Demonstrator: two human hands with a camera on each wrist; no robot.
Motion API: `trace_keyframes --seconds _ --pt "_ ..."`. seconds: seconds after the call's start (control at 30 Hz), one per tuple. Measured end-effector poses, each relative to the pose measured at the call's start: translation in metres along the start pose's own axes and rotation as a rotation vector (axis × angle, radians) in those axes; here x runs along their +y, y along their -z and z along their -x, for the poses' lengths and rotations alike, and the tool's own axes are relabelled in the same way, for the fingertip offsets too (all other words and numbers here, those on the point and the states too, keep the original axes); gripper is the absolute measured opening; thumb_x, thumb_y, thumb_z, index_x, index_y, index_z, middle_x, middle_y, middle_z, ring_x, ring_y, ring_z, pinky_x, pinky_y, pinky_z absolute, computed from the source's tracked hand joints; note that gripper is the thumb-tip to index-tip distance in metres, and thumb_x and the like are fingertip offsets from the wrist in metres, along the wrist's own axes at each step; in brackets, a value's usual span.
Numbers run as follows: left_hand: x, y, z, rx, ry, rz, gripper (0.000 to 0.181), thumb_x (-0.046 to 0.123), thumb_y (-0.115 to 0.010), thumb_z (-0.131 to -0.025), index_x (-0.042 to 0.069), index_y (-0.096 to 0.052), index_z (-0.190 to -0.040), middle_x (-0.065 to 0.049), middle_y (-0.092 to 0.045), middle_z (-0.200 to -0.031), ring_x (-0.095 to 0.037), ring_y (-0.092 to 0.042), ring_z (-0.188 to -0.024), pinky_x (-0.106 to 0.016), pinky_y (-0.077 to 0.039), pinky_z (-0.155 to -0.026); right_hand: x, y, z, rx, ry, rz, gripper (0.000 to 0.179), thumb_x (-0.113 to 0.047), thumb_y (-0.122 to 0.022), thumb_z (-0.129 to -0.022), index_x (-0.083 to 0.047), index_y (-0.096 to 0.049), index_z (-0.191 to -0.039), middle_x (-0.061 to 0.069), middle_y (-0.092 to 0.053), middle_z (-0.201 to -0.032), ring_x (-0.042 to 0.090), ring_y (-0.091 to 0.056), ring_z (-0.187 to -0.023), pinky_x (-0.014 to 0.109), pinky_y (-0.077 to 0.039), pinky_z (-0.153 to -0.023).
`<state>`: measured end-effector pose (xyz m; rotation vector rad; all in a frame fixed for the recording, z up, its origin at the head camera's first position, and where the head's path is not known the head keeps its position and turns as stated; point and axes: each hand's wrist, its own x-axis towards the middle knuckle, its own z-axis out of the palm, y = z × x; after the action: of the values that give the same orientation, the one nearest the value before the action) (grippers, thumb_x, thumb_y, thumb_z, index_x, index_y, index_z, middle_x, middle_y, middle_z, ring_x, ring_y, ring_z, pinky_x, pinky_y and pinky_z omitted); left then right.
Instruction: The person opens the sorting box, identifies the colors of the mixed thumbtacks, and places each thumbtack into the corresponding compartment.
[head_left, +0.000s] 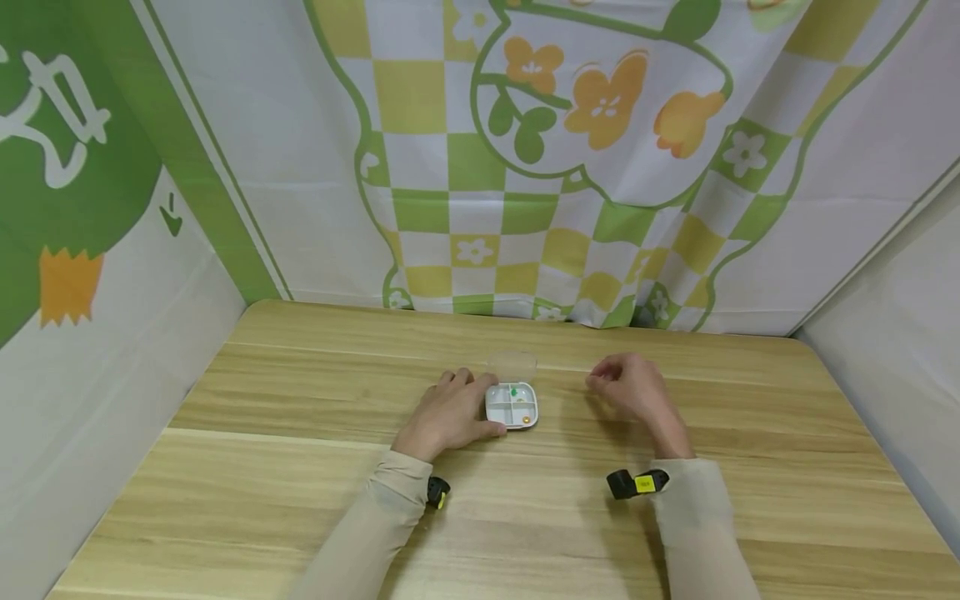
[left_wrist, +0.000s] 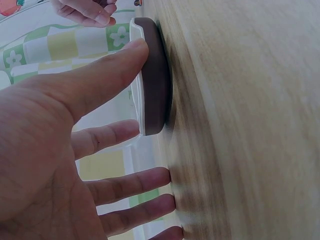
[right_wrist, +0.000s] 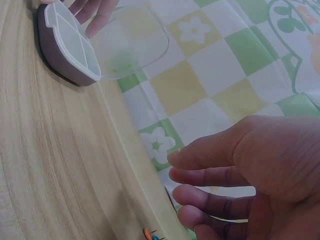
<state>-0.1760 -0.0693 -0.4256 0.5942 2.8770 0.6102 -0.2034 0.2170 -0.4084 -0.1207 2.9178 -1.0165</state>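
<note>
A small white pill box (head_left: 512, 406) with a dark base lies on the table, divided into several compartments. Its clear lid (right_wrist: 132, 42) stands folded back on the far side. Inside are a small green piece (head_left: 513, 392) and an orange one (head_left: 527, 420). My left hand (head_left: 450, 414) holds the box from its left side, thumb at the near corner and index finger at the far one. To the right of the box, my right hand (head_left: 630, 387) hovers over the table. Its fingers are loosely bent, thumb close to the index fingertip, and nothing shows between them.
Small orange (right_wrist: 148, 233) and blue (right_wrist: 156, 238) pieces with thin pins show at the lower edge of the right wrist view. A patterned curtain (head_left: 480, 200) hangs behind the wooden table (head_left: 300, 500). Cloth walls stand at both sides.
</note>
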Motion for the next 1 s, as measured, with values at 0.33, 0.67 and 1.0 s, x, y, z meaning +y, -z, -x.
trace_keyframes --seconds 0.33,0.67,1.0 --pt "0.000 0.000 0.000 -0.002 0.001 0.002 0.073 0.045 -0.081 -0.085 0.013 -0.054 -0.144 -0.019 -0.058 -0.126 -0.037 -0.053 -0.114 -0.055 -0.047 -0.092 0.005 0.002 0.000 0.015 -0.018 0.027 0.016 -0.020 -0.071 -0.093 -0.005 -0.076 -0.096 0.005 -0.066 -0.084 0.021 -0.059 -0.078 0.035 -0.045 -0.069" --pt "0.000 -0.001 0.000 0.000 0.002 -0.002 0.072 0.045 -0.081 -0.086 0.013 -0.054 -0.144 -0.018 -0.058 -0.126 -0.036 -0.054 -0.113 -0.054 -0.047 -0.092 0.011 0.004 -0.001 0.032 -0.057 0.089 0.014 -0.021 -0.072 -0.090 -0.008 -0.077 -0.091 0.003 -0.068 -0.081 0.021 -0.061 -0.079 0.037 -0.046 -0.071" --pt "0.000 0.000 0.001 0.006 -0.001 0.005 0.071 0.045 -0.081 -0.085 0.013 -0.055 -0.143 -0.017 -0.059 -0.123 -0.034 -0.053 -0.109 -0.053 -0.048 -0.089 0.014 0.004 0.002 0.033 -0.070 0.118 0.011 -0.018 -0.073 -0.088 -0.008 -0.077 -0.088 0.003 -0.067 -0.079 0.023 -0.061 -0.077 0.039 -0.046 -0.069"
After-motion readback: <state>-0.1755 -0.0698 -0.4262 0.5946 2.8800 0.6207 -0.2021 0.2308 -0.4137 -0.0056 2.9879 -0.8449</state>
